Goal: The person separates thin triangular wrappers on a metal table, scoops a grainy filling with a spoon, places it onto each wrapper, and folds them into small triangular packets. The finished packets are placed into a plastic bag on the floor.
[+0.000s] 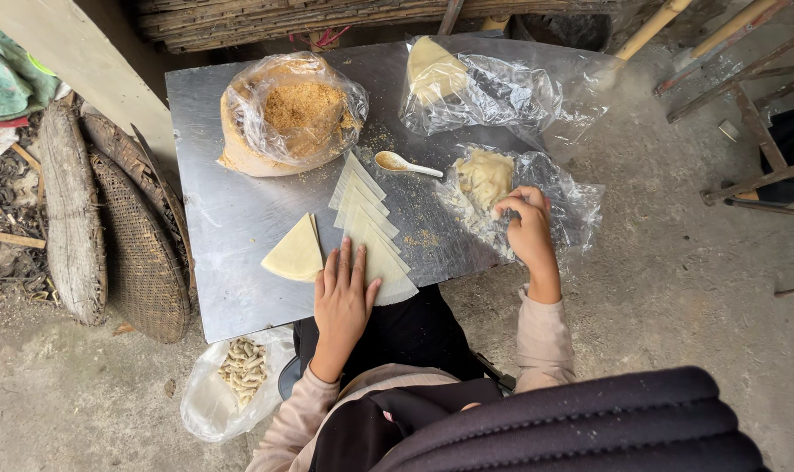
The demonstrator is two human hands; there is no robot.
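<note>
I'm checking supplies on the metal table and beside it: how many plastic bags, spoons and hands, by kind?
Plastic bags: 4, the crumb bag, two dough bags, floor bag
Spoon: 1
Hands: 2, left hand, right hand
Total: 7

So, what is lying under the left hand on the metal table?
The left hand lies flat on the near end of a row of pale dough triangles. The sheets farther away are visible; the part beneath the palm is covered.
</note>
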